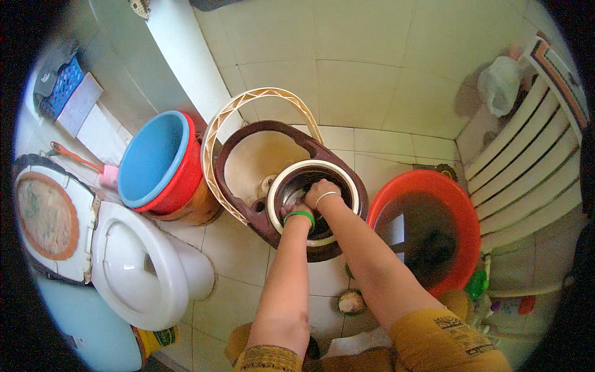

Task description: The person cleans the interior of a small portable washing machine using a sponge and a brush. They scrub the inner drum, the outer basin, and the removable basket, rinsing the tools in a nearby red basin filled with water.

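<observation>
Both my hands reach down inside a round spin-mop basket with a white rim [352, 186], set in a dark maroon mop bucket [320, 149]. My left hand [295, 208], with a green bangle at its wrist, is low inside the basket, its fingers partly in shadow. Beside it my right hand [323, 190], with a pale bangle, has its fingers bent. What either hand touches cannot be made out. The bucket's cream handle [218, 121] arches at its far left side. Murky tan water [260, 153] lies in the bucket's larger compartment.
A red tub [469, 223] with dark contents stands at the right, near a white slatted rack [520, 139]. Left are nested blue and red tubs [153, 158], a white toilet [139, 274] and an orange-handled brush [76, 156]. A small round object [351, 302] lies on the tiled floor.
</observation>
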The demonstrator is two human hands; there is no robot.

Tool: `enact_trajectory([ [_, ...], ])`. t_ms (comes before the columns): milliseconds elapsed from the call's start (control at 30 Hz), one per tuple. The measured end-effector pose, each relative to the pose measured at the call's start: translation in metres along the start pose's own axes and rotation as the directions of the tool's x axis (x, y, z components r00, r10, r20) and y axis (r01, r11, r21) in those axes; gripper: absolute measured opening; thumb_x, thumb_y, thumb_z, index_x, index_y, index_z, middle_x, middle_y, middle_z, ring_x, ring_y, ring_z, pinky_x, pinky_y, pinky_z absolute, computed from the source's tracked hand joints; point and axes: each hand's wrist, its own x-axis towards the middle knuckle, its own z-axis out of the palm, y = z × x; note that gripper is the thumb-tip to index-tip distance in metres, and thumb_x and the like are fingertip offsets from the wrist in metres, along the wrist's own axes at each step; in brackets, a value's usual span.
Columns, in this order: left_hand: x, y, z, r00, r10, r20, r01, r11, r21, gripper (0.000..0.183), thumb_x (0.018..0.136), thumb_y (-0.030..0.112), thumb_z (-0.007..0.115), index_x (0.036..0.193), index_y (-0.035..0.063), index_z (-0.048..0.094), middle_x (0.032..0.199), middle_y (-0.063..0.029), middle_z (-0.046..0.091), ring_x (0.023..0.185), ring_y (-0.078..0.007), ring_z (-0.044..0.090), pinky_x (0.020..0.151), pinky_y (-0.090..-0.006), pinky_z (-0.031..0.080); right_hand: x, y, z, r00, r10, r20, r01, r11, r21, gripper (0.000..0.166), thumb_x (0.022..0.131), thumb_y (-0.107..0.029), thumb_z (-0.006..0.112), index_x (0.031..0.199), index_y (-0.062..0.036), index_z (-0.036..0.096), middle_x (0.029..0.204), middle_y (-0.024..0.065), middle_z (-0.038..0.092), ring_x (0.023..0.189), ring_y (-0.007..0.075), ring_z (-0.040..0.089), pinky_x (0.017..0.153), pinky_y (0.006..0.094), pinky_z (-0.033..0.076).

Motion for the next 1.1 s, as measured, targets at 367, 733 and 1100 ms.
enact_trajectory([
  [367, 0.004, 0.014, -0.018, 0.94, 0.054, 0.337, -0.012, 0.992, -0.127, 0.058, 0.092, 0.01, 0.051, 0.143, -0.0054, 0.029, 0.148, -0.0247, 0.029, 0.136, -0.0399, 0.031, 0.111, -0.0487, 0.029, 0.015, 0.024, 0.023, 0.998, -0.042, 0.054, 0.051, 0.98, -0.192, 0.035, 0.093, -0.016, 0.043, 0.117, -0.0006, 0.064, 0.126, 0.0182, 0.058, 0.115, 0.0283, 0.058, 0.095, 0.0365, 0.048],
  [733, -0.01, 0.011, -0.037, 0.953, 0.126, 0.275, -0.093, 0.987, -0.131, 0.037, 0.082, 0.015, 0.059, 0.116, 0.0019, 0.063, 0.13, -0.021, 0.054, 0.118, -0.0353, 0.054, 0.096, -0.0436, 0.046, 0.011, 0.015, 0.005, 0.938, -0.347, -0.011, 0.347, 0.934, 0.08, 0.03, 0.085, -0.013, 0.049, 0.103, 0.0025, 0.067, 0.108, 0.0248, 0.063, 0.102, 0.0353, 0.063, 0.091, 0.0421, 0.049],
  [1100, -0.046, 0.026, -0.053, 0.99, -0.128, 0.054, 0.135, 0.977, -0.163, 0.03, 0.092, 0.01, 0.045, 0.109, -0.0024, 0.065, 0.117, -0.0245, 0.061, 0.109, -0.0369, 0.06, 0.092, -0.047, 0.049, 0.016, 0.019, 0.021, 0.998, 0.037, -0.045, -0.037, 0.999, 0.004, 0.027, 0.088, -0.016, 0.053, 0.106, -0.0038, 0.07, 0.121, 0.0195, 0.06, 0.114, 0.0321, 0.058, 0.094, 0.0391, 0.048],
])
